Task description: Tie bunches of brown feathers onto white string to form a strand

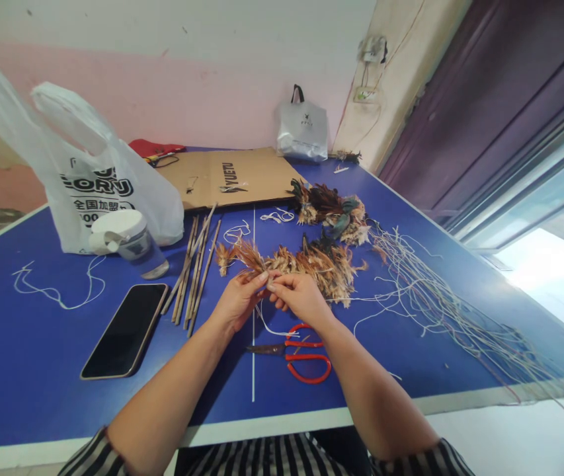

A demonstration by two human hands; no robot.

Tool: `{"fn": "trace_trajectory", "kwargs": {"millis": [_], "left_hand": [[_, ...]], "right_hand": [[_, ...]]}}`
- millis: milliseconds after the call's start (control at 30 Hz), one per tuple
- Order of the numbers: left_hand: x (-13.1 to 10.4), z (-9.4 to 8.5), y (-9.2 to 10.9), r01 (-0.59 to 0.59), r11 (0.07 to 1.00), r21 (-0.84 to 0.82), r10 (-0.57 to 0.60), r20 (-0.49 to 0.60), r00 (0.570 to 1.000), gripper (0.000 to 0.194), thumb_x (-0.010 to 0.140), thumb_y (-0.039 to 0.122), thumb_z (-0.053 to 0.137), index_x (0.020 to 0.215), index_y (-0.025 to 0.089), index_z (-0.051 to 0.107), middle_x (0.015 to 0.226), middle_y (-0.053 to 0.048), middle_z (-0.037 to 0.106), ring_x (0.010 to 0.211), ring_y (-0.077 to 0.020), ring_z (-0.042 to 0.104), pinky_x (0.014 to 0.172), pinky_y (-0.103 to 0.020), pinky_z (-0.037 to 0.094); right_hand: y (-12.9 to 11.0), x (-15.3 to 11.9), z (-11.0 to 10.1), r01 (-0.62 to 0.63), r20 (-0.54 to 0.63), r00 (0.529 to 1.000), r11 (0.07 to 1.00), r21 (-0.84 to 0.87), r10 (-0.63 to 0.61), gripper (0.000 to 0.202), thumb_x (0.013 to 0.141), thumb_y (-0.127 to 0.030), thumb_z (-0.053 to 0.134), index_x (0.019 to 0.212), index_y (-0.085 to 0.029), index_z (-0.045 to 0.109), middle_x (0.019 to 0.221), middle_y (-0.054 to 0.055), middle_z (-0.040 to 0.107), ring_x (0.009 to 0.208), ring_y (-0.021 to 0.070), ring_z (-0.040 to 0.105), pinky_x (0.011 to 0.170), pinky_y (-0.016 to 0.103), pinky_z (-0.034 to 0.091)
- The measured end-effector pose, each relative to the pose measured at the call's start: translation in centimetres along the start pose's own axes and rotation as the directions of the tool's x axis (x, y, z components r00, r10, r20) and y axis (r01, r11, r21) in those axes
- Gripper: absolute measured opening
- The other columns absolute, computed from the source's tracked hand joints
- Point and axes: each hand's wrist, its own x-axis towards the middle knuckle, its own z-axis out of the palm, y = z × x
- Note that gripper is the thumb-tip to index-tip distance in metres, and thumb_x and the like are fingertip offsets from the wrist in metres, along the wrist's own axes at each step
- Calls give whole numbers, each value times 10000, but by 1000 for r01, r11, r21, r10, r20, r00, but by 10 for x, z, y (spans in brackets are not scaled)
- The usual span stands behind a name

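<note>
My left hand pinches the base of a small bundle of brown feathers, whose tips fan up and to the left. Against it, fingertips nearly touching, my right hand is closed at the same base; what it pinches is too small to make out. A white string hangs below the hands to the table. Just behind them lies a pile of tan and brown feather bundles, with darker bundles farther back. Red-handled scissors lie below my right hand, blades pointing left.
On the blue table are a phone, thin sticks, a lidded cup and a white plastic bag at left. Many loose strings spread at right. Flat cardboard and a silver bag stand behind.
</note>
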Motion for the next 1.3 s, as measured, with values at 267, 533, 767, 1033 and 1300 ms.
{"fn": "trace_trajectory", "kwargs": {"millis": [267, 533, 767, 1033, 1300], "left_hand": [[1, -3, 1, 43, 999, 2, -43, 17, 999, 255, 705, 281, 674, 869, 88, 699, 828, -114, 690, 765, -167, 620, 748, -277, 454], [0, -5, -3, 144, 987, 64, -142, -40, 989, 228, 636, 275, 733, 787, 107, 696, 764, -70, 686, 649, -110, 601, 570, -199, 459], [1, -6, -3, 116, 976, 183, -102, -87, 991, 274, 607, 309, 745, 780, 101, 699, 732, -86, 692, 618, -133, 611, 565, -224, 461], [-4, 3, 1, 90, 915, 394, -108, 24, 994, 313, 640, 352, 705, 794, 80, 683, 745, -122, 698, 519, -149, 618, 438, -213, 425], [-5, 4, 0, 109, 897, 429, -156, 75, 985, 258, 659, 329, 695, 752, 88, 683, 666, -90, 676, 502, -115, 588, 458, -198, 435]], "right_hand": [[0, -3, -6, 182, -55, 970, 859, -478, -236, 210, 677, -370, 667, 703, -171, 603, 616, -12, 576, 558, 99, 508, 542, 218, 379], [-1, -4, -9, 186, -62, 934, 630, -754, -351, 200, 704, -327, 654, 628, -191, 528, 629, -13, 551, 585, 106, 468, 560, 234, 291], [-2, -2, -16, 133, -76, 971, 779, -613, -225, 213, 617, -354, 702, 679, -198, 571, 610, -27, 524, 564, 103, 443, 539, 229, 296], [-6, -1, -23, 56, 25, 998, 983, -174, -52, 222, 699, -322, 625, 817, -136, 649, 538, -21, 542, 492, 89, 455, 472, 215, 314], [3, 3, -14, 5, 18, 1000, 997, 74, -7, 235, 705, -342, 620, 760, -117, 656, 486, -9, 553, 434, 79, 452, 447, 212, 328]]}}
